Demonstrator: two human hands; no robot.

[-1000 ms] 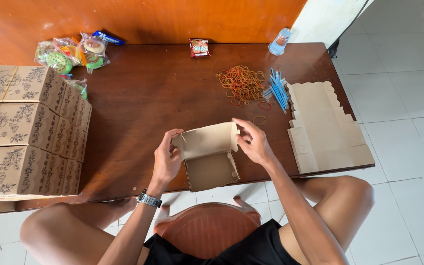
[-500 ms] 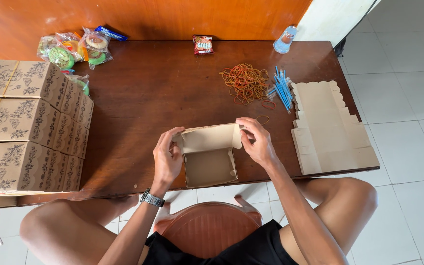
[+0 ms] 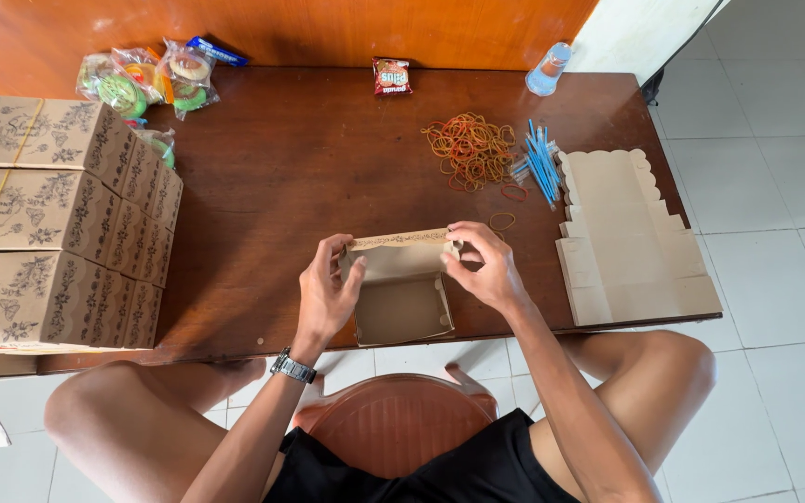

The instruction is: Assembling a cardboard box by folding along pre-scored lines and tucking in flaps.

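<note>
Cardboard box (image 3: 402, 296), plain brown, sits at the near edge of the dark wood table (image 3: 309, 158), approx 6 o'clock of the tabletop, right in front of the seated person. It's half assembled: open side up, w/ a printed flap standing along its far edge. Left hand (image 3: 326, 296) grips the box's left end, at 9 o'clock of the box, thumb inside and fingers closed on the wall. Right hand (image 3: 483, 268) is at 2 o'clock of the box, fingertips pinched together on the right end of the flap. A wristwatch (image 3: 293, 366) is on the left wrist.

At 3 o'clock of the box, well apart from it, lies a stack of flat box blanks (image 3: 628, 242) w/ scalloped edges, reaching the table's right edge. At 1 o'clock a loose pile of rubber bands (image 3: 463, 147), red and yellow, w/ a bundle of blue straws (image 3: 540, 168) just beside it to the right; one stray band lies between the pile and the right hand. At 9–10 o'clock, finished patterned boxes (image 3: 44, 224) are stacked in rows, some tied w/ bands. Beyond them, at 11 o'clock, wrapped snacks (image 3: 146, 84) in clear bags. A small red snack packet (image 3: 391, 76) is at 12 o'clock near the far edge, and a clear plastic cup (image 3: 548, 71) at 1 o'clock by the far corner. Orange wall behind; white tile floor around.
</note>
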